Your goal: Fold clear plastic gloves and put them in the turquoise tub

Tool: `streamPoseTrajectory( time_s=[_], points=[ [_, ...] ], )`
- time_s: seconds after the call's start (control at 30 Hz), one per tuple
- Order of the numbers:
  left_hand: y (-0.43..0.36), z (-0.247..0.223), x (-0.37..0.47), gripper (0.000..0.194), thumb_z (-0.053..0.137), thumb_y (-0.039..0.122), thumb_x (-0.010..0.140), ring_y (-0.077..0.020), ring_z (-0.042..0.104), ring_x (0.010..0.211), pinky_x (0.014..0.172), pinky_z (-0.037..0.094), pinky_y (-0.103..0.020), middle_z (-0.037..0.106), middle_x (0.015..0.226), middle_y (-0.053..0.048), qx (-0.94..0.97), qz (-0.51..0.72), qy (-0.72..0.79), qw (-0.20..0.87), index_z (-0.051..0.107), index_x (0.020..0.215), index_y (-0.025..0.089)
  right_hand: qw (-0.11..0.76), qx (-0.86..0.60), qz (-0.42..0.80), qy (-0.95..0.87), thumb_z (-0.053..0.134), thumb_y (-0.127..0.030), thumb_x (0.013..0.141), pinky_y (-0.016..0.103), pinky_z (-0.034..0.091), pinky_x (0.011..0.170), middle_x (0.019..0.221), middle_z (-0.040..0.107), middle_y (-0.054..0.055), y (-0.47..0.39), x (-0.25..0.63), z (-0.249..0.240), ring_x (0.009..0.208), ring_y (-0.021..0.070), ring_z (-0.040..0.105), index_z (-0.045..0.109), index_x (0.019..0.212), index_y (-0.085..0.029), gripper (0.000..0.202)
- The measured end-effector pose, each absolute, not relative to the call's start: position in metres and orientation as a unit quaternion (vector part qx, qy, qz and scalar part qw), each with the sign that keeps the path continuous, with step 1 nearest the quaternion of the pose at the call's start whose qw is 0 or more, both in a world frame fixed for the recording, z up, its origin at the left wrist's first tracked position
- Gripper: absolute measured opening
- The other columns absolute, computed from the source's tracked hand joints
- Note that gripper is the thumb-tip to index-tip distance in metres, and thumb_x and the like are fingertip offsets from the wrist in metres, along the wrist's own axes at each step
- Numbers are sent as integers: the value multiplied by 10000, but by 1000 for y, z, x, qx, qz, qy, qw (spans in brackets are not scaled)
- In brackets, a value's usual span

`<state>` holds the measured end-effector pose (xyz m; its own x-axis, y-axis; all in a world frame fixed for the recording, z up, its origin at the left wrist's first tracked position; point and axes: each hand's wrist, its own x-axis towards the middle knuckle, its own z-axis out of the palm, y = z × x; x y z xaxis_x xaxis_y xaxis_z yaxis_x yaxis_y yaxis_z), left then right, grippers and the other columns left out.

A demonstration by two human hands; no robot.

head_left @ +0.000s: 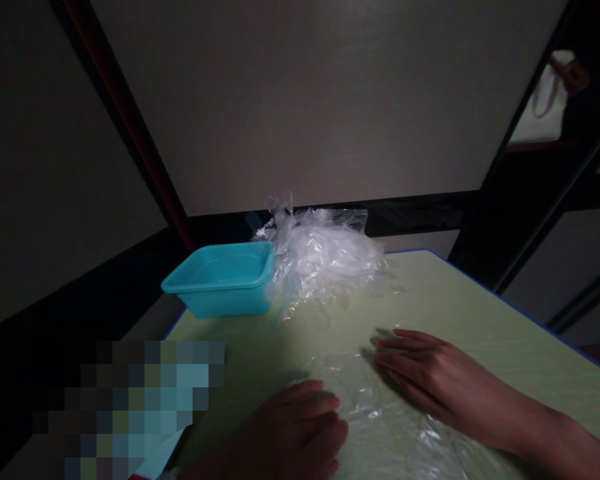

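Clear plastic film (365,400): one spread stretch that I can make out, lying wrinkled on the table (430,300) between the person's two hands and running down toward the near side; from here I can't tell whether it is a bag or a loose sheet.
Left hand (303,423): at the film's left side, fingers apart and loosely bent; it is dim there, and I can't tell whether any film is pinched under them.
Right hand (437,373): palm down over the film's right side, opened out with fingers nearly straight and close together, gripping nothing that I can see; whether the fingertips touch the film, I can't say.
Blue basin (230,302): one, upright at the table's far left corner; its inner walls show, but the near rim hides part of its floor.
Crumpled plastic heap (325,253): one pile at the far edge, shiny and see-through, pressed against the basin's right end; too tangled for me to count the pieces.
Table: one, pale green with a blue edging.
Pale panel (305,100): upright behind the table, dark-framed.
White bag (543,110): one, in the dark recess off to the right; its contents are hidden.
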<state>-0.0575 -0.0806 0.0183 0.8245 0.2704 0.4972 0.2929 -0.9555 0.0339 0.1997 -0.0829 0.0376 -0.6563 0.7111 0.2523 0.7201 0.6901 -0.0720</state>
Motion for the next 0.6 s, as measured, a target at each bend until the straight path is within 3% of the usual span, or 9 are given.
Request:
streamPoseTrajectory(
  time_s=[0.17, 0.37, 0.6],
  points=[
    [-84, 15, -57, 205, 353, 165, 964, -99, 604, 955, 1029, 352, -244, 691, 788, 4, -962, -255, -92, 38, 556, 963, 132, 111, -387, -17, -915, 392, -183, 920, 477, 423, 988, 1137, 655, 103, -84, 198, 37, 1111, 228, 572, 561, 1194, -152, 323],
    [-85, 7, -57, 171, 383, 158, 963, -84, 614, 961, 1067, 305, -251, 702, 875, -5, -978, -195, -74, -30, 549, 999, 149, 112, -371, -9, -922, 391, -167, 913, 483, 415, 995, 1168, 641, 110, -86, 192, 37, 1133, 244, 555, 569, 1185, -130, 327],
    [-86, -8, -52, 155, 419, 183, 943, -80, 632, 946, 1000, 379, -171, 711, 955, -13, -977, -195, -17, -87, 556, 1009, 151, 78, -359, 16, -930, 409, -187, 925, 488, 344, 1049, 1261, 581, 94, -90, 185, 37, 1221, 243, 470, 520, 1245, -140, 342]
  ],
)
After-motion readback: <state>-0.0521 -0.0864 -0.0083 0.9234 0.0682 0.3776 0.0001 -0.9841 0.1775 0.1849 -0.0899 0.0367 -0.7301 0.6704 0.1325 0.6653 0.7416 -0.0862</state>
